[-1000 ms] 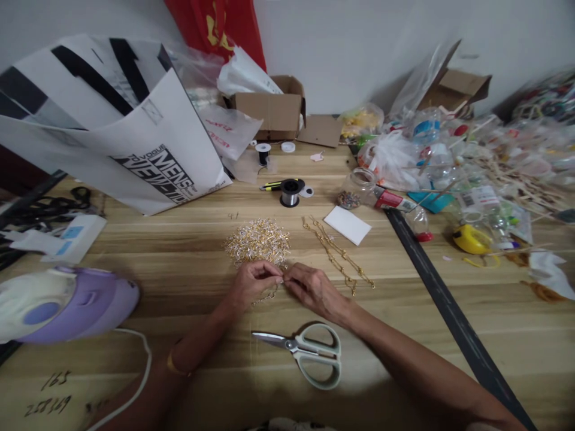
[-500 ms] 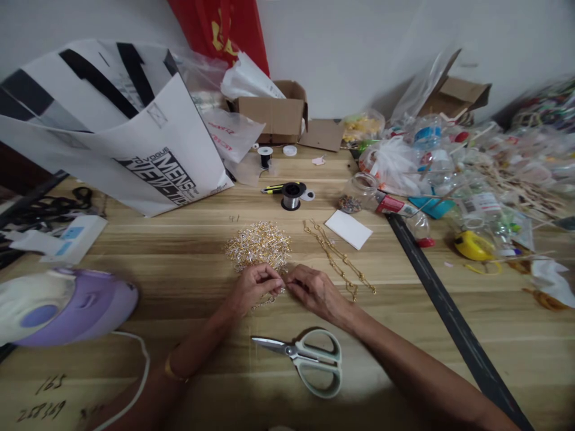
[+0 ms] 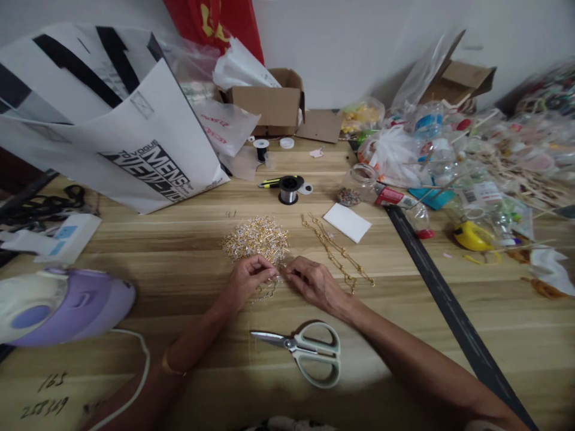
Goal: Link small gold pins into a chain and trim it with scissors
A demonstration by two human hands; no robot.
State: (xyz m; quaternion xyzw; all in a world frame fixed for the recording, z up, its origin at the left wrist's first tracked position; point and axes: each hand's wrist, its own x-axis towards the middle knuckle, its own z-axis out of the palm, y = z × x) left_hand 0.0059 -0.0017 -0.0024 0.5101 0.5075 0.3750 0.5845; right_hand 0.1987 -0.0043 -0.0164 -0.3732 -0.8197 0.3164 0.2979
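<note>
While the left hand (image 3: 249, 278) pinches a fine chain (image 3: 269, 294), whether the right hand (image 3: 317, 285), its grip narrow, holds anything I cannot tell.

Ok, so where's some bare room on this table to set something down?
Bare wood shows between the gold chains, right forearm and dark strip; another patch between the purple appliance, white bag and glittering pile. It's crowded at far right, with plastic bottles and bags, and around the left hand.

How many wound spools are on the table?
2 visible: the silvery spool, beyond the shiny pile, and the dark-wound spool, farther back near the cardboard box. Others may be hidden.
</note>
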